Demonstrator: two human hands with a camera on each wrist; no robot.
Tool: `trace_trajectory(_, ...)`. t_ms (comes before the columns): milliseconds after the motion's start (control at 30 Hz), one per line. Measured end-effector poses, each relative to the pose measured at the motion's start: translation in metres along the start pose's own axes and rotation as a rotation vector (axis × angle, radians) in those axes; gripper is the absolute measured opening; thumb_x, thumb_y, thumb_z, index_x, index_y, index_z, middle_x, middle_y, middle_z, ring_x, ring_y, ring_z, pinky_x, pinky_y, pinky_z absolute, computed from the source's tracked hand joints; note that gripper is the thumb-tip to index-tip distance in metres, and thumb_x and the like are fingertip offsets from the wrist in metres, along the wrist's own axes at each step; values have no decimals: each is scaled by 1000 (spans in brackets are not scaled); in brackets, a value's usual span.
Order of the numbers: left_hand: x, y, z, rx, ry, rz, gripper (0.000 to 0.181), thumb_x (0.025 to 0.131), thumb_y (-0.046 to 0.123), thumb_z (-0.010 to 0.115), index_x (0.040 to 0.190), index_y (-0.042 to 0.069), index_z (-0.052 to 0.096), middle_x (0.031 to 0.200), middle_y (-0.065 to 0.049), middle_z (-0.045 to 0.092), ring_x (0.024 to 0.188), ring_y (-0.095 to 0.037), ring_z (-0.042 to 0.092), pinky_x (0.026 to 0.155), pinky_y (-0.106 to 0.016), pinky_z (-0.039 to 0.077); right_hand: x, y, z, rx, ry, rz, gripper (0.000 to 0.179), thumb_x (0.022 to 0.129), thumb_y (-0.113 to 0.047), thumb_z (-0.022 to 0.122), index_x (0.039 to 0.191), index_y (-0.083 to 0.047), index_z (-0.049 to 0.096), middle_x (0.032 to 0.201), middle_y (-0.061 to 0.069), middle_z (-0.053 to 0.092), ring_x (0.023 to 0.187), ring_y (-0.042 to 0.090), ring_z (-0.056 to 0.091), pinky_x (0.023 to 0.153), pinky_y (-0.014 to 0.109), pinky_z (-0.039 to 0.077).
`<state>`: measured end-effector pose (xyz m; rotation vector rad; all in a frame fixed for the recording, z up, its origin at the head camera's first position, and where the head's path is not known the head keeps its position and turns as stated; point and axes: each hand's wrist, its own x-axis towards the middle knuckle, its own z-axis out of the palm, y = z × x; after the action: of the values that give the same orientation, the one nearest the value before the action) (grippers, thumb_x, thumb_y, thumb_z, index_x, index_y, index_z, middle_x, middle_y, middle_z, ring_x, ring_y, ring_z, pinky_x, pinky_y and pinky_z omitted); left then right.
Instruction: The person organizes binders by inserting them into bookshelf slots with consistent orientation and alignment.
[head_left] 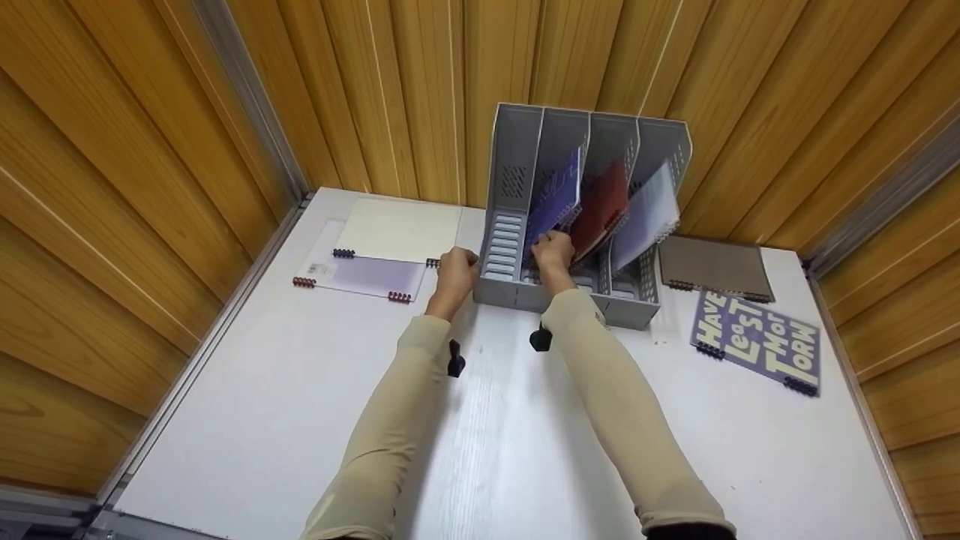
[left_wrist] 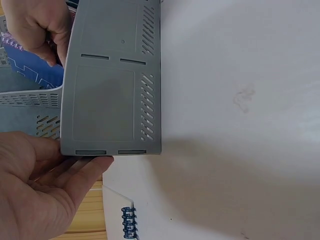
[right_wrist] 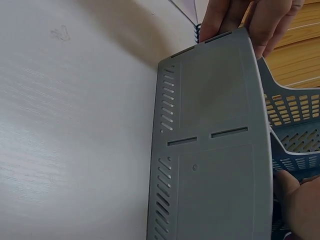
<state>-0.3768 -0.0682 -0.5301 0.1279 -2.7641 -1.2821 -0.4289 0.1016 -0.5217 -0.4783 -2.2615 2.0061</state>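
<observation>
A grey file rack (head_left: 517, 296) with several upright compartments stands against the back wall. My left hand (head_left: 456, 276) grips its front left corner, thumb and fingers on either side in the left wrist view. My right hand (head_left: 553, 251) reaches into the second compartment from the left, fingers curled at the lower front edge of a blue spiral notebook (head_left: 556, 193); its fingertips are partly hidden. To the right, a red notebook (head_left: 602, 202) and a pale translucent notebook (head_left: 646, 214) lean in their own compartments. The leftmost compartment holds no notebook.
Left on the white table (head_left: 262, 420) lie a cream notebook (head_left: 401, 229) and a clear-covered lilac one (head_left: 375, 276). At the right are a brown notebook (head_left: 716, 266) and a purple lettered one (head_left: 757, 337). Wood-panelled walls (head_left: 420, 90) enclose the table.
</observation>
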Motion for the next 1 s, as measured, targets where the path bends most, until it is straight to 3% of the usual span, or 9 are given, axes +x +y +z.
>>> trace_trajectory(200,9,-4,6,-5,-5,4,19,94,1,61,103,-7,75,96,-17,75,82,-24,67,77,-37,57,1,1,-10,-13,-46,-10,27,104,1,48,122,14,64,127,27,64,117,33,64,97,32,54)
trace_trajectory(267,9,-5,7,-15,-9,5,20,94,1,61,104,-8,75,96,-17,75,82,-24,67,77,-36,57,0,1,-14,-18,-65,-8,22,104,0,49,109,12,67,108,22,66,101,28,67,86,24,54)
trace_trajectory(333,9,-6,7,-22,-11,7,20,94,1,61,105,-8,75,98,-18,75,84,-24,68,77,-36,58,-1,1,-17,-20,-100,-10,18,104,0,49,93,7,62,85,12,60,79,18,60,70,19,49)
trace_trajectory(433,3,0,3,-21,-31,-13,21,96,0,60,110,-10,73,103,-20,75,90,-27,69,82,-37,58,-5,1,-24,-21,-188,-18,13,103,1,48,92,3,53,69,0,44,63,9,42,58,20,36)
trace_trajectory(533,1,2,2,-6,-24,-5,21,97,1,61,111,-9,73,106,-20,74,93,-27,69,84,-37,58,-12,1,-32,25,-278,-22,22,104,2,45,120,12,55,78,7,52,71,13,49,67,24,42)
trace_trajectory(600,0,3,1,2,-19,4,20,96,1,61,110,-8,74,105,-20,75,93,-27,69,84,-37,58,-19,1,-39,38,-315,-24,38,104,2,43,141,14,45,104,19,62,94,22,61,86,28,51)
trace_trajectory(667,0,4,0,4,-15,12,20,96,0,61,109,-7,75,104,-20,75,92,-27,69,84,-38,57,-25,1,-47,55,-344,-28,47,105,3,42,150,13,35,134,30,55,121,34,58,105,40,48)
trace_trajectory(733,0,3,0,7,-9,16,20,95,0,61,107,-7,75,103,-20,75,91,-28,69,83,-39,57,-32,2,-54,44,-368,-42,47,104,4,40,150,11,36,151,30,43,136,40,48,112,46,42)
trace_trajectory(1000,-2,1,-1,-2,1,21,21,94,0,61,107,-9,75,103,-21,75,94,-31,70,85,-40,57,-60,6,-89,-76,-375,-184,39,101,5,45,139,7,54,141,27,55,128,37,57,104,44,50)
